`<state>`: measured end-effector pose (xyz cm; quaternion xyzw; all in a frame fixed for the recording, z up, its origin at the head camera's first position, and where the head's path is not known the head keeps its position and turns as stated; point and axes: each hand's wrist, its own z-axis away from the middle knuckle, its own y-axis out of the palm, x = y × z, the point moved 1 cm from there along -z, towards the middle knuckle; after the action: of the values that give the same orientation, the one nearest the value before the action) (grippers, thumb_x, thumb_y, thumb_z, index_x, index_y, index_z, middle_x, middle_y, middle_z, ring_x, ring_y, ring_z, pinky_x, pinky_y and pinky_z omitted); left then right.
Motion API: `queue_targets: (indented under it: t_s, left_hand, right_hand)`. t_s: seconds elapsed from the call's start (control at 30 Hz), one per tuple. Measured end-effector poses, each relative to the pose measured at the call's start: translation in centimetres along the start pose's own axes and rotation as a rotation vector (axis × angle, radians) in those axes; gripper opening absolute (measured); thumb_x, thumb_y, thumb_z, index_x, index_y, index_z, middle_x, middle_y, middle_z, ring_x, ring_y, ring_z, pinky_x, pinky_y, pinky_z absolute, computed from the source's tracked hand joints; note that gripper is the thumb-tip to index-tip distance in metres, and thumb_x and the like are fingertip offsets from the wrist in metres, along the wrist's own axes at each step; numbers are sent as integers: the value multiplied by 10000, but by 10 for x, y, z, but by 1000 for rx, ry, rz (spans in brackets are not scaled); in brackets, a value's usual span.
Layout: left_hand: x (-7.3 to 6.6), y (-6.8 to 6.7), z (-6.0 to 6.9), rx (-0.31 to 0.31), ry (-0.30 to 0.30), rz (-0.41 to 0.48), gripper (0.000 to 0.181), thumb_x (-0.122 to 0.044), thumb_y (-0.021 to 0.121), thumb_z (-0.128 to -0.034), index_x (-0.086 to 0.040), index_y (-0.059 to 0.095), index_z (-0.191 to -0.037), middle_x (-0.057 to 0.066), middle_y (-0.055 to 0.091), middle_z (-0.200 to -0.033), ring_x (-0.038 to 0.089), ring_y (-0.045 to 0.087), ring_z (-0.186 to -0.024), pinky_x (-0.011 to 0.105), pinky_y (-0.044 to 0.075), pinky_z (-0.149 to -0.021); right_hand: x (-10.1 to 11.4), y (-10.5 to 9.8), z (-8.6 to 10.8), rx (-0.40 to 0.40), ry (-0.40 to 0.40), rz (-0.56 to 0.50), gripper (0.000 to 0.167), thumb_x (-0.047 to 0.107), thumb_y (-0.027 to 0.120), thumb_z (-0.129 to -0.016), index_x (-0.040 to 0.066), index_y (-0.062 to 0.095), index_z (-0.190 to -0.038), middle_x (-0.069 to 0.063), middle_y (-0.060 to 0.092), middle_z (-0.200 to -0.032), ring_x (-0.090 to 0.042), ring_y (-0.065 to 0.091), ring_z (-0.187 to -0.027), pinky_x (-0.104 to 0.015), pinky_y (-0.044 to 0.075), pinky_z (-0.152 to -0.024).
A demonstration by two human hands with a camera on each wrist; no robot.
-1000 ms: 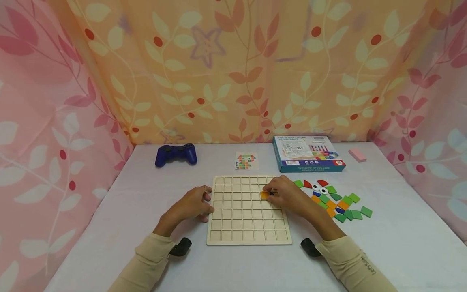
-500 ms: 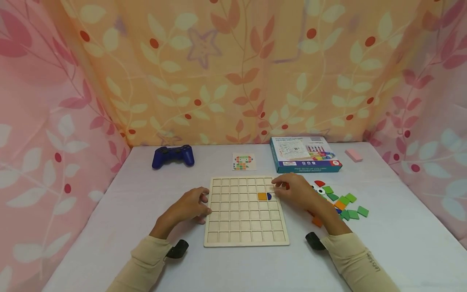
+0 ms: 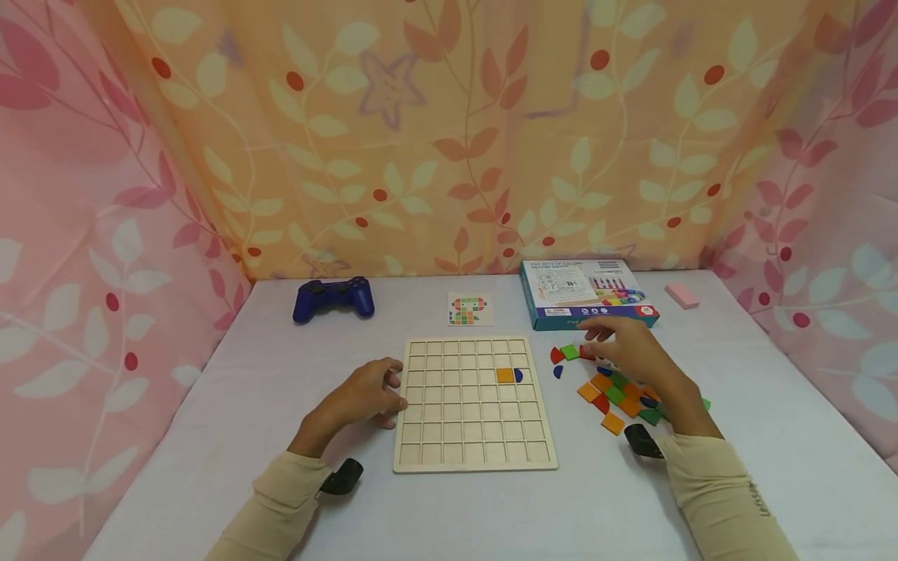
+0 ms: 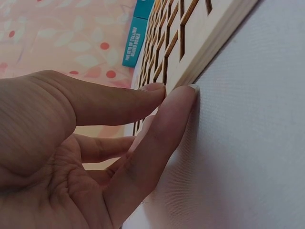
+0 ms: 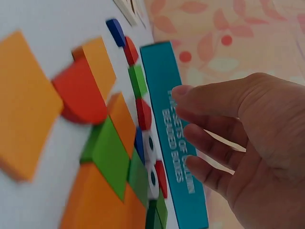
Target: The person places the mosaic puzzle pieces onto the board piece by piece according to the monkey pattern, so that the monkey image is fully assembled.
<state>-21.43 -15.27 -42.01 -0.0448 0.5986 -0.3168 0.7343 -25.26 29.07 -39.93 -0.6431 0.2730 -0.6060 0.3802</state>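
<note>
The gridded board (image 3: 477,429) lies flat on the counter (image 3: 238,405), holding 2 tiles (image 3: 505,375); the left hand (image 3: 366,391), grip apart, touches its edge, probably steadying it. The right hand (image 3: 634,351), grip parted and bare, hovers over loose tiles (image 3: 614,395), seemingly spread for reach.

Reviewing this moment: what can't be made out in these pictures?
Head view: the two eye pieces, hidden by the right hand.
Head view: fine print on the box, too small.
Left wrist: part of the board, cut off by the top edge.
Right wrist: the nearest orange tile, blurred, cut off by the left edge.
</note>
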Motion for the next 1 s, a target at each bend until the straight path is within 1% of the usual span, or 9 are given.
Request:
queue_targets:
  t_s: [0.13, 0.33, 0.5, 0.67, 0.77, 0.9, 1.0]
  left_hand:
    - [0, -1, 0, 0, 0, 5, 669, 47, 755, -896, 85, 453, -1492, 193, 548, -1229, 234, 634, -895, 356, 678, -679]
    - [0, -1, 1, -3, 0, 7, 658, 44, 756, -897, 84, 459, -1482, 188, 550, -1220, 235, 630, -899, 355, 678, -680]
    - [0, 0, 1, -3, -1, 24, 660, 46, 755, -896, 84, 456, -1483, 188, 544, -1217, 237, 630, -905, 364, 679, -682]
    - [1, 0, 0, -5, -5, 26, 661, 46, 760, -896, 76, 460, -1484, 187, 544, -1222, 238, 628, -905, 363, 679, -681]
    - [1, 0, 0, -5, -6, 27, 657, 47, 763, -894, 69, 466, -1480, 184, 542, -1221, 237, 622, -906, 361, 678, -680]
    - [2, 0, -1, -5, -6, 30, 656, 42, 768, -891, 64, 472, -1476, 182, 539, -1220, 236, 617, -906, 362, 678, -679]
    - [2, 0, -1, -6, -9, 32, 662, 41, 770, -890, 63, 470, -1479, 182, 539, -1223, 236, 618, -908, 363, 678, -679]
  right_hand:
    - [-15, -7, 2, -15, 33, 13, 437, 199, 724, -1012, 56, 650, -1418, -169, 703, -1208, -365, 616, -1123, -457, 646, -895]
    - [-37, -15, 2, -1, 98, 22, 453, 190, 711, -1018, 53, 629, -1441, -198, 688, -1234, -385, 621, -1130, -533, 619, -965]
    - [-48, -18, 2, 3, 116, 36, 466, 169, 722, -1006, 31, 624, -1439, -223, 689, -1230, -407, 624, -1131, -550, 617, -954]
    - [-52, -18, 1, 3, 119, 39, 452, 157, 739, -991, 17, 640, -1409, -203, 709, -1174, -360, 635, -1059, -506, 631, -912]
    - [-53, -15, 1, 2, 134, 29, 455, 178, 744, -996, 12, 640, -1407, -194, 710, -1155, -341, 631, -1044, -479, 638, -904]
    - [-52, -13, 0, 3, 150, 27, 470, 221, 747, -1001, 18, 638, -1410, -196, 705, -1157, -353, 629, -1061, -491, 633, -928]
    - [-51, -13, 0, 9, 142, 29, 461, 225, 750, -997, 14, 650, -1395, -203, 710, -1159, -359, 637, -1058, -501, 631, -933]
